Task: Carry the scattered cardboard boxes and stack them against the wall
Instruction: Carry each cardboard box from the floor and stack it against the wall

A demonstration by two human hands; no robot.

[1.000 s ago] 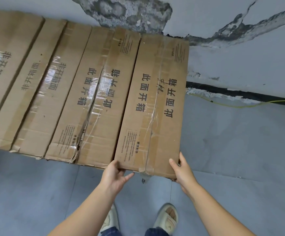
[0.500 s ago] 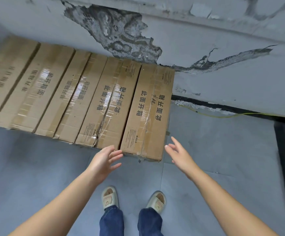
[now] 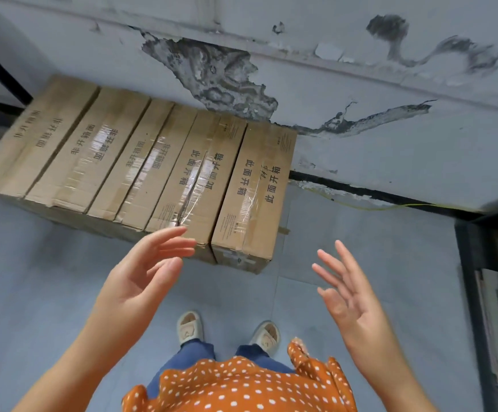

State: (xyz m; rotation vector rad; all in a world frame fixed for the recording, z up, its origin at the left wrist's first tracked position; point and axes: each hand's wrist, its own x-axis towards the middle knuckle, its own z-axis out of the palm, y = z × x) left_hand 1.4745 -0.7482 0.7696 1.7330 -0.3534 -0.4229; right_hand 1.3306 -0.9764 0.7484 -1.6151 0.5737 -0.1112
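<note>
Several long brown cardboard boxes lie side by side on the floor, their far ends against the peeling wall [image 3: 345, 55]. The rightmost box [image 3: 253, 191] has clear tape and dark printed characters on its top. Beside it lies a second taped box [image 3: 195, 179], and more boxes [image 3: 72, 144] run to the left. My left hand [image 3: 146, 272] hovers with fingers spread just in front of the near ends of the boxes, touching nothing. My right hand [image 3: 345, 292] is held up, palm open, to the right of the row and apart from it.
A dark metal shelf frame [image 3: 479, 292] with things stored in it stands at the right edge. A yellow cable [image 3: 390, 207] runs along the black skirting at the wall's foot. A black post [image 3: 1, 75] leans at the far left. My feet [image 3: 227, 330] stand on grey floor tiles.
Both hands have let go of the rightmost box and drawn back toward me with fingers spread. The view has pulled back, so the whole row of boxes shows.
</note>
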